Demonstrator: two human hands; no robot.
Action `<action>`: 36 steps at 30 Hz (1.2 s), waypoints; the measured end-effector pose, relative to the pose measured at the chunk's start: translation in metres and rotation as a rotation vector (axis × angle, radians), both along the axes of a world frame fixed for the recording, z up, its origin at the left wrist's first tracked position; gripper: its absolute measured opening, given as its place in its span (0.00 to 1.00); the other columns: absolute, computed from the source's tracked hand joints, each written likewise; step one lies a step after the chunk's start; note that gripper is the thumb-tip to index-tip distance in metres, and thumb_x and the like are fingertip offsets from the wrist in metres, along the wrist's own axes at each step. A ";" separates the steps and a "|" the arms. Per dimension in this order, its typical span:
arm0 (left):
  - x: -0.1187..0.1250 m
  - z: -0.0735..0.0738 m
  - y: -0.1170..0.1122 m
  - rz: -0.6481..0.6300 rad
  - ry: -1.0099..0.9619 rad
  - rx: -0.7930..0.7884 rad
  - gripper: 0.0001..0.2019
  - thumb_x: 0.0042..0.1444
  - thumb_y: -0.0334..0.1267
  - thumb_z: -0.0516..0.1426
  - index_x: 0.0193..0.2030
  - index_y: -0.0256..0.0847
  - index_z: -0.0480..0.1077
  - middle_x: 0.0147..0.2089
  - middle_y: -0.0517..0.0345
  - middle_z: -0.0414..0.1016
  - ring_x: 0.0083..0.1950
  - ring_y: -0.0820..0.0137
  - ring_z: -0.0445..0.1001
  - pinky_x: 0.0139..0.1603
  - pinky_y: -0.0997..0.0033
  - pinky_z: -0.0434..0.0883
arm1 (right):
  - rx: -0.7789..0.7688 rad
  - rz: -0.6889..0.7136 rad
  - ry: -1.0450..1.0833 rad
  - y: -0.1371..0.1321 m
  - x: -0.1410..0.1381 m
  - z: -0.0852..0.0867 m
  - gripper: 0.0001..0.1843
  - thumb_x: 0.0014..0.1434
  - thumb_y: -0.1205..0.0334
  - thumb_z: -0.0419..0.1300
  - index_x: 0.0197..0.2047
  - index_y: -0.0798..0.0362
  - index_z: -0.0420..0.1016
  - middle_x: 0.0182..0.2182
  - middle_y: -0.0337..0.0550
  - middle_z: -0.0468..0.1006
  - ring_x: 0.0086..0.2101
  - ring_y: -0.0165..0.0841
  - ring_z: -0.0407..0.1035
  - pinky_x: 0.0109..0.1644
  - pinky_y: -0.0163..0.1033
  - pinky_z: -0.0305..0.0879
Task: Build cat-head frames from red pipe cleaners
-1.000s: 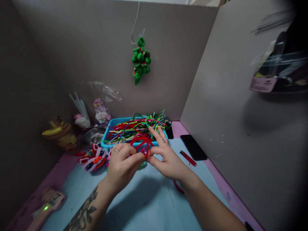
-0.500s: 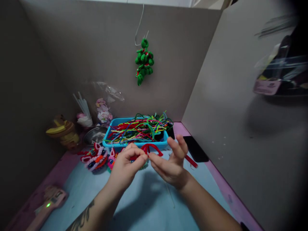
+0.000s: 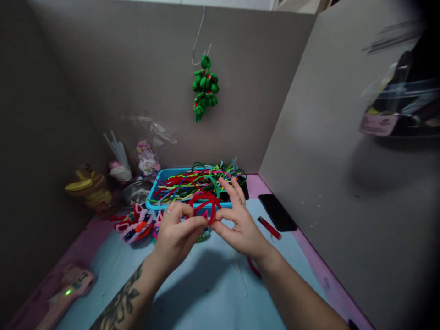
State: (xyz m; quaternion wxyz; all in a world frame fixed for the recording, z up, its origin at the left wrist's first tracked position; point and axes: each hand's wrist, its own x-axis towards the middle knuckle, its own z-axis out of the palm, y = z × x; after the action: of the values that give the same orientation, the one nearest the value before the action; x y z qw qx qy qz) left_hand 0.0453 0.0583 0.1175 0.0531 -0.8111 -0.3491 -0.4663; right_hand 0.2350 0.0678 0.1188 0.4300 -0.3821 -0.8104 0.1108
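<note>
Out in front of me, above the blue table mat [image 3: 206,293], both hands work on a red pipe cleaner [image 3: 206,196] bent into several loops. My left hand [image 3: 177,233] pinches its lower end between thumb and forefinger. My right hand [image 3: 239,231] pinches it close beside the left fingertips, the other fingers raised. A red strand [image 3: 253,267] shows by my right wrist; whether it belongs to the same piece I cannot tell. Behind my left hand sits a pink, red and orange fuzzy figure [image 3: 139,224], with further colourful figures partly hidden.
A blue basket [image 3: 150,205] of coloured pipe cleaners stands at the back. On the right lie a black phone [image 3: 277,212] and a slim red object [image 3: 270,228]. A thin pale stick [image 3: 240,275], metal bowl [image 3: 130,195] and pink glue gun [image 3: 74,291] lie around. A green ornament [image 3: 205,87] hangs above.
The red loops now stand higher and rounder above my fingertips. My right hand has turned, its raised fingers tipping left, and the slim red object is more visible.
</note>
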 end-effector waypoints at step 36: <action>-0.002 0.005 -0.002 -0.011 -0.030 -0.192 0.03 0.56 0.33 0.57 0.32 0.42 0.72 0.34 0.57 0.64 0.39 0.69 0.65 0.39 0.68 0.66 | 0.065 -0.026 -0.102 -0.008 -0.011 -0.003 0.06 0.59 0.65 0.51 0.32 0.52 0.67 0.65 0.44 0.52 0.66 0.46 0.36 0.65 0.58 0.47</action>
State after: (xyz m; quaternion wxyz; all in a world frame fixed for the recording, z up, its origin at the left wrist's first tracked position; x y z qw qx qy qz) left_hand 0.0436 0.0567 0.1225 -0.0329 -0.8072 -0.3884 -0.4432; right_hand 0.2241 0.0601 0.1154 0.4019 -0.3837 -0.8293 0.0591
